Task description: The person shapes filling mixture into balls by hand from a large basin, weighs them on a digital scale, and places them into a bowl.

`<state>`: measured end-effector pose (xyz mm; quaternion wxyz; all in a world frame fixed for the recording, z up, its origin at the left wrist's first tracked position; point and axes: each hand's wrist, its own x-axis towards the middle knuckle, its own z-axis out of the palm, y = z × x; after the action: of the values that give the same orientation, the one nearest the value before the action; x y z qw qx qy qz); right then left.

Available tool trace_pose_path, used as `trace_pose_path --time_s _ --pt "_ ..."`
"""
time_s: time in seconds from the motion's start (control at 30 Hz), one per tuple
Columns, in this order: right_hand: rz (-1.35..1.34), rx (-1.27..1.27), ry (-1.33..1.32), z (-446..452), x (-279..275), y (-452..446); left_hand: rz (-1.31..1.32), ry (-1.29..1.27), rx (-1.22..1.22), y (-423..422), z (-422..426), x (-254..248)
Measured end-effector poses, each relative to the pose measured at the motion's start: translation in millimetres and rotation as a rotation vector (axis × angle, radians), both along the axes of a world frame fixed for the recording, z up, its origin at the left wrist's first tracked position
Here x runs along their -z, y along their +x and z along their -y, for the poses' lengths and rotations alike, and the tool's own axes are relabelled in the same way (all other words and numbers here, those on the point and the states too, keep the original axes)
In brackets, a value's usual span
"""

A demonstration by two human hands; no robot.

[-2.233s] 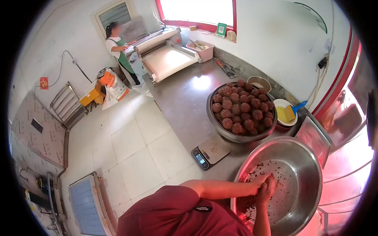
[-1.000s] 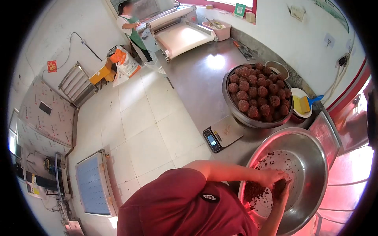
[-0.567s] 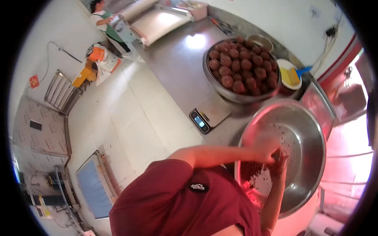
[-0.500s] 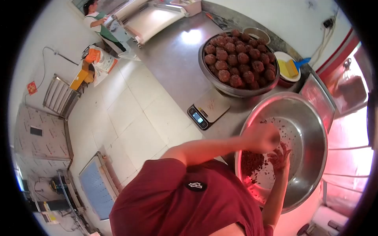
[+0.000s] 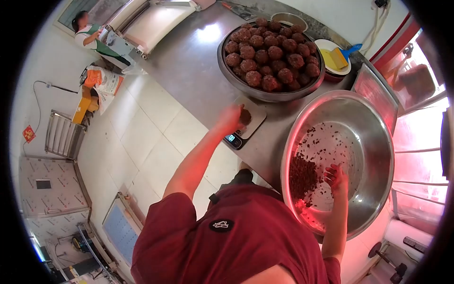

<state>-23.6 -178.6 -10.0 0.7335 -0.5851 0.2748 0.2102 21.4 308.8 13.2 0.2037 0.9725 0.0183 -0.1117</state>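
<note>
My left hand [image 5: 229, 120] is closed around a dark brown ball of filling [image 5: 245, 117], over the plate of a kitchen scale [image 5: 257, 124]. I cannot tell whether the ball touches the plate. Part of the scale's lit display shows below my wrist. My right hand [image 5: 336, 181] is inside a large steel basin [image 5: 373, 142], fingers apart and smeared with brown bits, holding nothing that I can see. Beside it in the basin lies a heap of loose, crumbly filling [image 5: 302, 177], with crumbs scattered over the bottom.
Behind the scale, a round steel bowl [image 5: 265, 96] is piled with brown balls. A blue-handled scraper [image 5: 347, 52] rests on a white dish [image 5: 326, 45] at its right. A co-worker [image 5: 92, 38] stands by a machine [image 5: 151, 23] at the far left. Steel worktop [image 5: 189, 71] runs between.
My left hand has swung left out of the basin to the scale, carrying the ball of filling. My right hand stays in the basin. The view has shifted slightly.
</note>
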Motion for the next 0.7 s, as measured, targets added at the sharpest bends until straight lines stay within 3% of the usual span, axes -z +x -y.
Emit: trace_pose_path --time_s 0.1,0.2,0.33,0.43,0.53,0.63,0.7 --pt "-0.091 -0.398 -0.387 -0.8 -6.6 -3.4 -0.195 0.051 0.057 9.9 -20.2 3.6" --pt "-0.132 -0.782 -0.805 -17.8 -0.9 -15.9 0.247 -0.077 -0.114 -20.6 -46.3 1.9" --pt "0.378 -0.781 -0.743 -54.6 29.4 -17.1 0.159 -0.357 -0.277 -25.3 -63.6 -13.1" --pt "0.067 -0.743 -0.801 -66.1 7.7 20.3 0.233 -0.330 -0.290 -32.8 -66.9 -14.2" --pt "0.480 -0.665 -1.181 -67.1 12.1 40.6 0.207 -0.391 -0.311 -35.1 -67.0 -21.7" --pt "0.872 -0.602 -1.262 -60.8 76.5 36.3 0.235 -0.397 -0.293 -34.0 -69.4 -16.8" --pt "0.885 -0.598 -1.175 -68.4 93.3 21.0 0.222 -0.438 -0.287 -32.9 -65.6 -19.8"
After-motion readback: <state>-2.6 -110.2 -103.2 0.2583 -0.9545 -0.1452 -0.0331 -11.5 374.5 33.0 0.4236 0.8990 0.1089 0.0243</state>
